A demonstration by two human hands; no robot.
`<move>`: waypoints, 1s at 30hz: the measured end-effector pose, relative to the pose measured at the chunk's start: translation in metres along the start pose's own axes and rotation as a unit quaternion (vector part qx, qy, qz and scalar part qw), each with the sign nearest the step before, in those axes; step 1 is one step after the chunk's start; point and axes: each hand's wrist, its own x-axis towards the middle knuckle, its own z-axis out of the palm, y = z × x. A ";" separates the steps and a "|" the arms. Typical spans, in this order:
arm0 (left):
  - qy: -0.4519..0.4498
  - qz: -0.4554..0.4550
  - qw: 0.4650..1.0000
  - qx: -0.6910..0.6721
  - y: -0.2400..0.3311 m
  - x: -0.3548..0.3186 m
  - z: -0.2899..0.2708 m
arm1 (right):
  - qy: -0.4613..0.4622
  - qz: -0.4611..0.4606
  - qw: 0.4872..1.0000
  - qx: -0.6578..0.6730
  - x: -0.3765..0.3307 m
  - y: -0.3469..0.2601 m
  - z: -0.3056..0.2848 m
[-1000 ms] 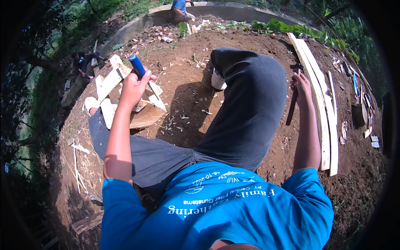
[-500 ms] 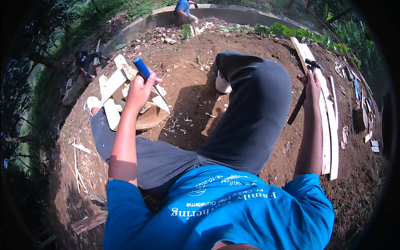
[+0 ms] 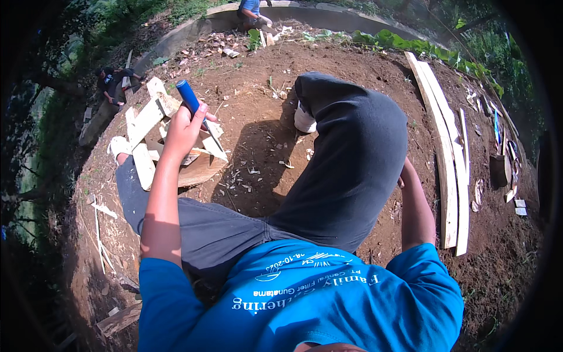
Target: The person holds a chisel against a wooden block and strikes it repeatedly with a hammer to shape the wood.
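Observation:
My left hand (image 3: 183, 132) is closed around a chisel, its blue handle (image 3: 188, 96) up and its metal blade slanting down to the right. Below the blade tip lies a round wooden slab (image 3: 202, 172), with pale cut boards (image 3: 146, 124) propped together beside it near my left foot. My right hand (image 3: 403, 174) is down beside my bent right knee, mostly hidden by the trouser leg. Its fingers and anything in them cannot be made out; the hammer is out of sight.
Long pale planks (image 3: 441, 152) lie on the soil to the right, with tools near a wooden block (image 3: 500, 171) beyond them. Wood chips litter the ground. Two other people sit farther off, one in blue (image 3: 252, 13) at the back, one in dark clothes (image 3: 112, 85) at left.
My right hand has dropped from above the planks to behind my right knee, and the hammer it held no longer shows. My left hand still grips the chisel in nearly the same place.

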 end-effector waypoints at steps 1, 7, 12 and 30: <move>0.004 0.007 1.000 -0.011 -0.003 0.003 0.000 | -0.006 0.008 0.999 -0.033 0.001 0.007 0.000; 0.017 0.004 1.000 0.012 -0.023 0.003 -0.005 | 0.014 -0.068 0.985 0.159 -0.044 -0.009 0.041; 0.037 -0.001 0.999 0.032 -0.025 -0.001 0.004 | -0.013 0.030 0.994 0.107 -0.054 0.001 0.049; -0.007 -0.042 0.992 0.122 -0.009 -0.011 0.011 | 0.003 0.020 0.931 0.365 -0.082 0.006 0.072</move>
